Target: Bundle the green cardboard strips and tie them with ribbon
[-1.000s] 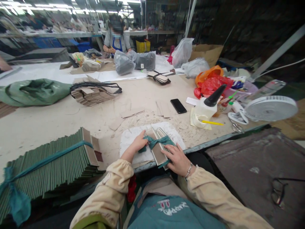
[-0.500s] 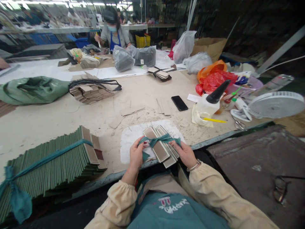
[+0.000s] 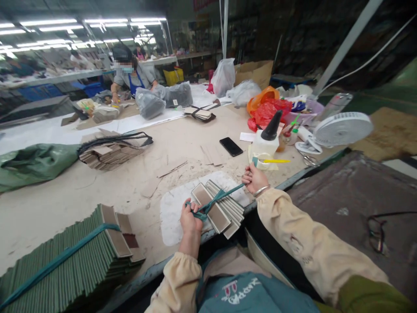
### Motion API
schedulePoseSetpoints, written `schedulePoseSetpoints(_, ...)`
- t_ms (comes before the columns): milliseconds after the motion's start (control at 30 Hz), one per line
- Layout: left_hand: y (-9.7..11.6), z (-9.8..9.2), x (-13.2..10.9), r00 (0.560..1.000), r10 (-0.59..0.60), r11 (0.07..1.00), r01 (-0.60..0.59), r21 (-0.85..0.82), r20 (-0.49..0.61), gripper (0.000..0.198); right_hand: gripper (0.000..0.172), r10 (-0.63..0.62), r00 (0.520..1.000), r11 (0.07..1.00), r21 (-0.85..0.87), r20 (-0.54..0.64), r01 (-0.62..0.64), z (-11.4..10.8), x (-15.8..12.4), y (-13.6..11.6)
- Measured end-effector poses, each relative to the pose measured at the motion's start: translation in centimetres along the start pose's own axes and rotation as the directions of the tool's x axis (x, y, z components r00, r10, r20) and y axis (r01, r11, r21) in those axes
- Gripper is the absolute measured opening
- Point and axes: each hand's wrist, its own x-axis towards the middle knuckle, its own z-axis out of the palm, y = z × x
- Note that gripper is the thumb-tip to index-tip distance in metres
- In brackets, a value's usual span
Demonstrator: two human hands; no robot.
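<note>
A small stack of flat green-edged panels (image 3: 213, 214) lies fanned on a white sheet (image 3: 171, 217) at the table's front edge. A teal fabric strip (image 3: 219, 196) crosses over the stack. My left hand (image 3: 191, 219) is closed on the strip at the stack's left side. My right hand (image 3: 254, 179) grips the other end, raised to the right of the stack, and the strip runs taut from it to the stack. A larger bundle of the same panels (image 3: 65, 256), bound with a teal strip, lies at the left.
A black phone (image 3: 231, 147), a white bottle with a black cap (image 3: 265, 141), a yellow pen (image 3: 276, 161) and a white fan (image 3: 342, 129) are on the right. At the left sit brown strapped pieces (image 3: 112, 152) and green cloth (image 3: 39, 163). A co-worker (image 3: 133, 76) is across the table.
My right hand has moved up and away to the right, drawing the strip out straight. My left hand has closed around the strip. The view has tilted up and turned right.
</note>
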Motion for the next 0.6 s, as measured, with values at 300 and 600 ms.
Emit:
schedulePoseSetpoints(300, 0.6, -1.5, -2.1, 0.882, 0.182, 0.657, -0.437, 0.614, 0.435, 0.029, 0.043, 0.003, 0.997, 1.0, 0.006, -0.077, -0.003, -2.2, 0.0, -1.5)
schedulePoseSetpoints(600, 0.6, 3.9, -2.3, 0.767, -0.265, -0.059, -0.618, 0.784, 0.585, 0.07, 0.039, 0.042, 0.932, 0.995, 0.069, 0.36, -0.071, 5.6, -4.6, -4.6)
